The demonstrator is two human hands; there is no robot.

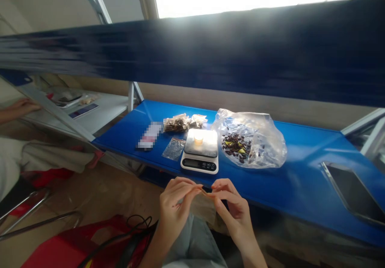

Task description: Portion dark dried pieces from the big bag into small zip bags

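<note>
Left hand (176,202) first: thumb and forefinger pinched shut on one end of a thin tan strip (207,193), maybe a small bag's top edge, too fine to tell. Over to the right hand (234,208), thumb and forefinger closed on the other end; that two-ended grip looks meant to hold it taut, low by the table's near edge.

Now beyond the fingers! Far left, well apart, another person's hand (25,108). Closer, ahead-left: a pixelated item (149,136), filled packets (179,122), a flat clear bag (173,149). Dead ahead, the white scale (199,164), display towards the person, probably for easy reading, a small cup (198,140) on its plate. Ahead-right, a big clear bag (269,144) of dark pieces, presumably within right-hand reach; farther right, a phone (355,192). Overhead, a blue shelf (210,55) limits room above the table (303,144).
</note>
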